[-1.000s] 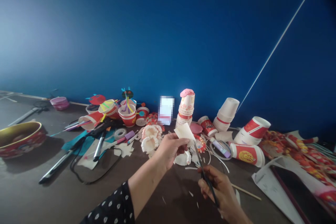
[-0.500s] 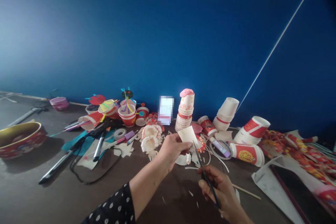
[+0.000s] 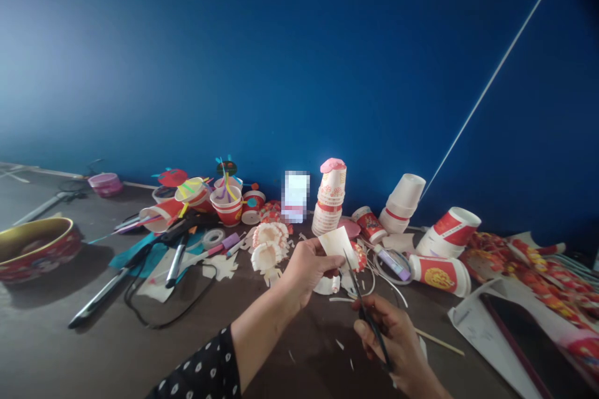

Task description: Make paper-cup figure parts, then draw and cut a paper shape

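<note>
My left hand [image 3: 306,268] pinches a small cream piece of paper [image 3: 337,242] and holds it up above the dark table [image 3: 70,355]. Black scissors [image 3: 367,315] are gripped in my right hand [image 3: 397,343], lower right. Their thin blades point up and reach the paper's lower right edge. Small white paper scraps [image 3: 340,344] lie on the table under my hands. Just behind the held paper sit cut white cup pieces [image 3: 267,248].
Stacked paper cups [image 3: 331,196], tipped red-and-white cups [image 3: 450,229], decorated cups with coloured strips [image 3: 228,202], a tape roll [image 3: 214,237], pens and a black cable [image 3: 140,312] crowd the back of the table. A red-and-gold bowl [image 3: 35,246] sits left. Printed paper sheets [image 3: 528,274] lie right. A blue wall stands behind.
My left hand turned the paper piece and shifted it slightly right, towards the scissor blades. My right hand with the scissors stayed almost still.
</note>
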Available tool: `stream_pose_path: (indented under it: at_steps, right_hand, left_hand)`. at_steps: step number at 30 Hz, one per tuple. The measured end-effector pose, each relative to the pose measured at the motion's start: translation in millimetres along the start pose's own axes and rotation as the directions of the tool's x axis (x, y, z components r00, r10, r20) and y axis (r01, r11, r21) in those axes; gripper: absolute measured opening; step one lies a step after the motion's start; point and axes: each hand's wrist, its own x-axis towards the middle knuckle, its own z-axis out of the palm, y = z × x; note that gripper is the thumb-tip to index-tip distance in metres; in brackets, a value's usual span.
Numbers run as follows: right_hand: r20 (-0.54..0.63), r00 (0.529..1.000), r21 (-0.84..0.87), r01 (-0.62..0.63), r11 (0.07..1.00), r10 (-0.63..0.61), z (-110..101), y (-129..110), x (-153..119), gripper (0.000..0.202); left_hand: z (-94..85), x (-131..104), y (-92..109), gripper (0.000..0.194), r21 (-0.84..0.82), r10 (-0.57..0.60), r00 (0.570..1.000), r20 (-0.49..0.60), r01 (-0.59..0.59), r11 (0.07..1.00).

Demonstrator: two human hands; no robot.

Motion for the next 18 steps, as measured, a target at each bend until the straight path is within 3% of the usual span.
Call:
stream_pose_path:
  at_steps: [18]
  right_hand:
    - [-0.026,1.000,-0.017,0.007,1.000,-0.007,1.1,-7.5,-2.1,0.035]
  left_hand:
    - [-0.5,-1.8,1.7,0.018,-0.060,0.006,1.000,0.031,-0.004,0.998]
